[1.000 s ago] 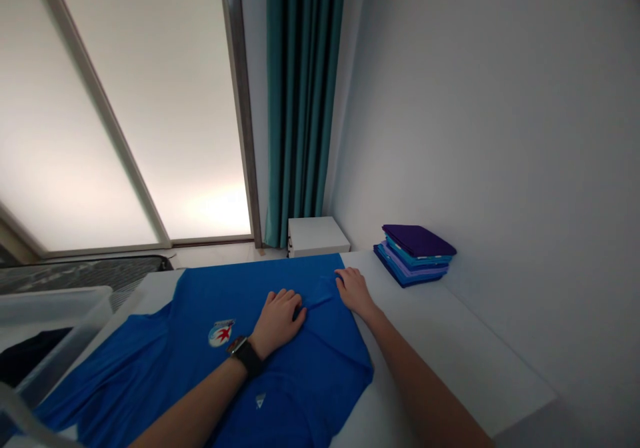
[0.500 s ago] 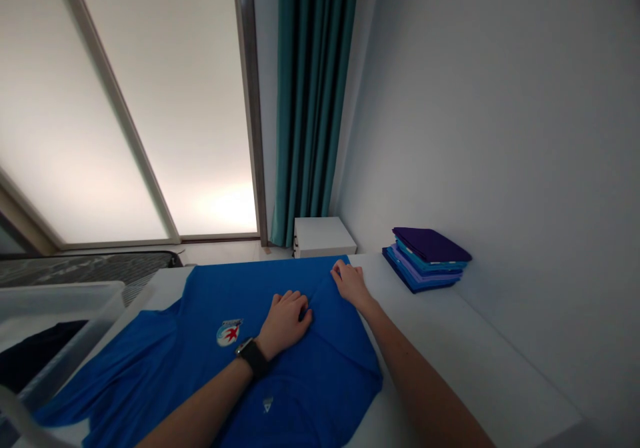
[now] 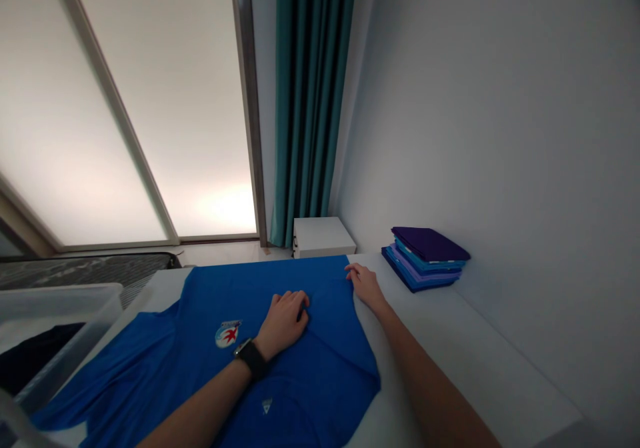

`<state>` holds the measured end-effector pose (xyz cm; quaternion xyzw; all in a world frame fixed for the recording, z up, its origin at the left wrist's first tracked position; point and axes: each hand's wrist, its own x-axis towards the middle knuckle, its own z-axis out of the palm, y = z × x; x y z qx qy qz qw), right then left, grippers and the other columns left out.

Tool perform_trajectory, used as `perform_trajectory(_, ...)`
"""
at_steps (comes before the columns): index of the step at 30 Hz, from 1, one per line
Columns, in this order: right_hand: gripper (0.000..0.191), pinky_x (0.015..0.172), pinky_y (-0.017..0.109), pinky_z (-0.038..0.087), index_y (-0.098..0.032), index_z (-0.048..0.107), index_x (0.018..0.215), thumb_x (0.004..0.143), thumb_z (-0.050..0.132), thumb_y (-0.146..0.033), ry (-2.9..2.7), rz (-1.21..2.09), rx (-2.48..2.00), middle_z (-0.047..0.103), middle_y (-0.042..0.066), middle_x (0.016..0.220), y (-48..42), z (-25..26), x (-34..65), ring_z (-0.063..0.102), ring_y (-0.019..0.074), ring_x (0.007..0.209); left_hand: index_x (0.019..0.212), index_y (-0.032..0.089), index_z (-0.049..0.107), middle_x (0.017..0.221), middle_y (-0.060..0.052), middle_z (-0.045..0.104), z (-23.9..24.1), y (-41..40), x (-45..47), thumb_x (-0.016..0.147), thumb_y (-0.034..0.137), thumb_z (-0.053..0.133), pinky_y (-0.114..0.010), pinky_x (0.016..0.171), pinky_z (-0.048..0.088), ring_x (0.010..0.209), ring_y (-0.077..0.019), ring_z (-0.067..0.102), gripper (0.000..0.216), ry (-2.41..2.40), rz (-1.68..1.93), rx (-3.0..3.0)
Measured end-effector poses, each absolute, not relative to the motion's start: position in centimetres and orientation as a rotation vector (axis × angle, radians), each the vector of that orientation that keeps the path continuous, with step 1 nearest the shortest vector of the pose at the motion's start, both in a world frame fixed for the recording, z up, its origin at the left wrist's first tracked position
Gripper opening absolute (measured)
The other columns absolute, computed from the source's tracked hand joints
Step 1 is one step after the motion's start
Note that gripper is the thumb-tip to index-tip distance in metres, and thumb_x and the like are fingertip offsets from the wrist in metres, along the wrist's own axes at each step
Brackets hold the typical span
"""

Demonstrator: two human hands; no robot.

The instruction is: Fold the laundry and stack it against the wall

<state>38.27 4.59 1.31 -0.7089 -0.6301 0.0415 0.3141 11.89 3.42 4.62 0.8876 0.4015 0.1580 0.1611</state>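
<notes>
A blue T-shirt (image 3: 325,368) with a round red-and-white print lies spread on the white table, its collar toward me and a sleeve stretched to the left. My left hand (image 3: 284,321), with a dark watch at the wrist, rests palm down on the middle of the shirt. Its fingers are slightly bent and the thumb stands apart. My right hand (image 3: 366,285) is at the shirt's far right edge, with the fingers loosely stretched and apart. A diagonal crease runs across the cloth to the right of my left hand.
A stack of folded clothes (image 3: 427,261) in purple and blue sits at the right by the wall. To the left stands a translucent bin (image 3: 107,308) with dark cloth inside. Beyond the table are a white cabinet (image 3: 323,235) and a green curtain (image 3: 313,115).
My right hand has moved a little to the right, off the cloth to the shirt's edge, and its fingers have loosened. The fabric there lies flatter. My left hand has stayed in place.
</notes>
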Motion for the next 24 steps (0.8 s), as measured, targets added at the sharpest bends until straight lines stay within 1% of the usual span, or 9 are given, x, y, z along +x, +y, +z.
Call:
perform_trajectory(4,0.041,0.074,0.030,0.043,-0.017,0.064,0.104,0.090,0.026,-0.022,-1.510,0.088,-1.880,0.068,0.005,0.085,2.8,0.6,40.7,0.061,0.0189,0.081,0.089,0.022,0.055,0.089,-0.003,0.063,4.7,3.5,11.9,0.085,0.017,0.041,-0.035,0.078,0.032,0.087,-0.0217,0.055,0.016,1.132,0.444,2.525)
perform_trajectory(7,0.037,0.081,0.032,0.042,-0.019,0.066,0.100,0.089,0.031,-0.023,-1.507,0.068,-1.868,0.067,0.006,0.091,2.3,0.2,40.9,0.059,0.0205,0.089,0.086,0.022,0.055,0.087,-0.002,0.063,4.5,3.6,12.0,0.084,0.016,0.041,-0.035,0.077,0.032,0.084,-0.0210,0.055,0.016,1.109,0.470,2.515)
perform_trajectory(9,0.032,0.088,0.034,0.039,-0.020,0.067,0.098,0.090,0.036,-0.023,-1.545,0.057,-1.850,0.066,0.007,0.098,2.5,0.0,40.3,0.056,0.0214,0.097,0.085,0.022,0.055,0.085,-0.002,0.062,4.4,3.7,12.0,0.083,0.016,0.041,-0.035,0.077,0.032,0.083,-0.0206,0.054,0.015,1.102,0.492,2.522)
perform_trajectory(11,0.028,0.090,0.034,0.036,-0.022,0.067,0.099,0.090,0.040,-0.022,-1.596,0.059,-1.833,0.064,0.006,0.102,2.7,-0.1,39.3,0.053,0.0215,0.101,0.083,0.022,0.055,0.084,-0.002,0.062,4.3,3.8,12.0,0.081,0.015,0.042,-0.035,0.076,0.032,0.082,-0.0205,0.054,0.014,1.098,0.498,2.531)
perform_trajectory(15,0.031,0.090,0.033,0.033,-0.024,0.065,0.103,0.090,0.040,-0.014,-1.754,0.041,-1.894,0.061,0.006,0.107,2.8,0.0,38.2,0.049,0.0212,0.104,0.080,0.022,0.054,0.082,-0.001,0.062,4.3,3.7,12.0,0.080,0.014,0.043,-0.035,0.076,0.031,0.083,-0.0211,0.053,0.014,1.101,0.473,2.538)
perform_trajectory(19,0.034,0.088,0.032,0.031,-0.023,0.063,0.100,0.085,0.038,-0.005,-1.745,-0.026,-2.044,0.058,0.007,0.107,2.4,0.1,38.5,0.046,0.0218,0.106,0.079,0.022,0.053,0.080,-0.001,0.061,4.1,3.8,12.1,0.077,0.013,0.044,-0.034,0.076,0.031,0.082,-0.0209,0.053,0.014,1.095,0.480,2.566)
perform_trajectory(22,0.032,0.087,0.033,0.031,-0.022,0.061,0.097,0.082,0.038,-0.004,-1.704,-0.029,-2.095,0.056,0.008,0.106,2.3,0.2,38.8,0.045,0.0222,0.105,0.079,0.022,0.054,0.079,0.000,0.061,3.8,3.9,12.1,0.078,0.013,0.044,-0.034,0.076,0.031,0.082,-0.0207,0.053,0.014,1.091,0.490,2.586)
perform_trajectory(24,0.028,0.087,0.033,0.032,-0.021,0.060,0.094,0.082,0.040,-0.006,-1.700,-0.012,-2.095,0.055,0.007,0.105,2.3,0.3,38.7,0.045,0.0220,0.105,0.079,0.022,0.054,0.079,0.000,0.061,3.7,3.9,12.1,0.078,0.013,0.044,-0.034,0.075,0.030,0.082,-0.0206,0.053,0.014,1.089,0.483,2.586)
